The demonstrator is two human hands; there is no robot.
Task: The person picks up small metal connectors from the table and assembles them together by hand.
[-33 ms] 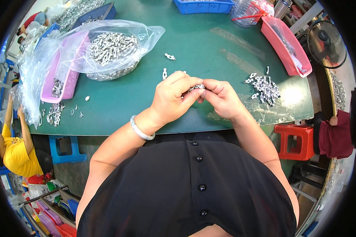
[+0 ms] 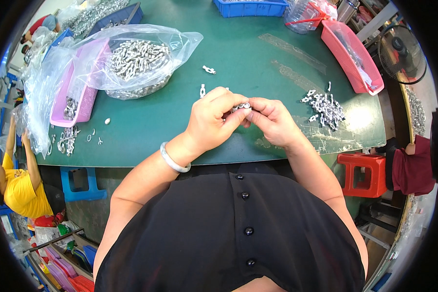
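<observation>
Several small silvery metal parts (image 2: 242,105) with round ends are pinched between my two hands above the table's near half. My left hand (image 2: 210,118), a pale bangle (image 2: 174,159) on its wrist, curls its fingers and thumb round them. With thumb and forefinger together, my right hand (image 2: 273,120) grips their right end, and the fingertips of both hands meet there. The fingers hide most of the parts. One loose metal link (image 2: 203,90) lies just beyond my left hand, and another link (image 2: 209,70) farther off. Right of my right hand is a pile of similar links (image 2: 324,110).
A clear bag of metal links (image 2: 138,61) stands at the left, beside a pink basket (image 2: 90,104) partly covered by plastic. Farther right are a coral basket (image 2: 348,58) and a fan (image 2: 399,51). A person in yellow (image 2: 24,190) works at the left; stools (image 2: 362,175) stand below.
</observation>
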